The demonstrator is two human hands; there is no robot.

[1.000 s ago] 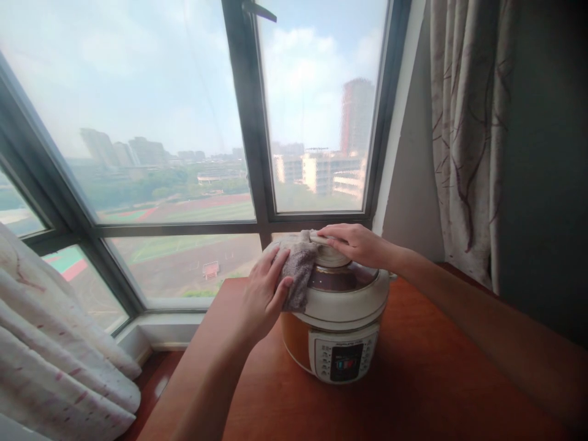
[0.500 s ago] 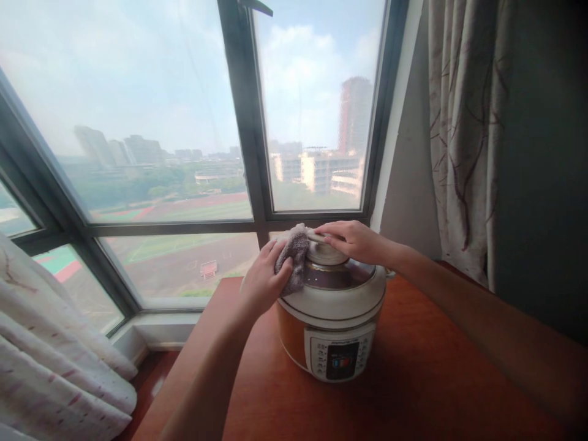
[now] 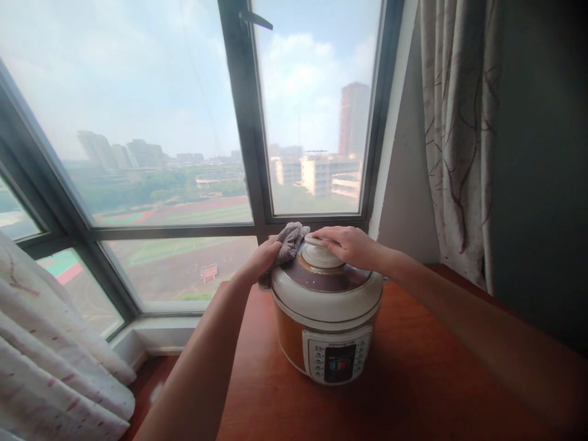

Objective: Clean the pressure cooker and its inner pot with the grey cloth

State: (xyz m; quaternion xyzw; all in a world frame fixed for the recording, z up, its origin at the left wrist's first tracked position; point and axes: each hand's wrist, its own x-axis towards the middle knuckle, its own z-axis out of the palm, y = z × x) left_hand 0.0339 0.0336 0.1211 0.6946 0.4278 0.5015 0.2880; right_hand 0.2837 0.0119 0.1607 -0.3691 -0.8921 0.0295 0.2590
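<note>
A white and orange-brown electric cooker (image 3: 290,334) stands upright on the wooden table, its control panel (image 3: 337,357) facing me. Its lid (image 3: 316,280) has a dark brown see-through-looking middle and a pale round knob (image 3: 316,254). My left hand (image 3: 263,260) is closed on a grey fuzzy cloth (image 3: 293,240), which lies against the back left part of the lid; some of its fingers are hidden. From the right, my right hand (image 3: 353,246) grips the top of the knob, fingers laid over it and thumb at its near side.
The reddish-brown wooden table (image 3: 257,398) runs up toward a large window with a dark frame (image 3: 174,233). A patterned curtain (image 3: 459,153) hangs at the right, and another curtain (image 3: 59,349) bulges in at the lower left.
My left hand has slid with the cloth from the lid's near left side toward its back left, uncovering more of the lid. My right hand stays on the knob. The view has shifted slightly.
</note>
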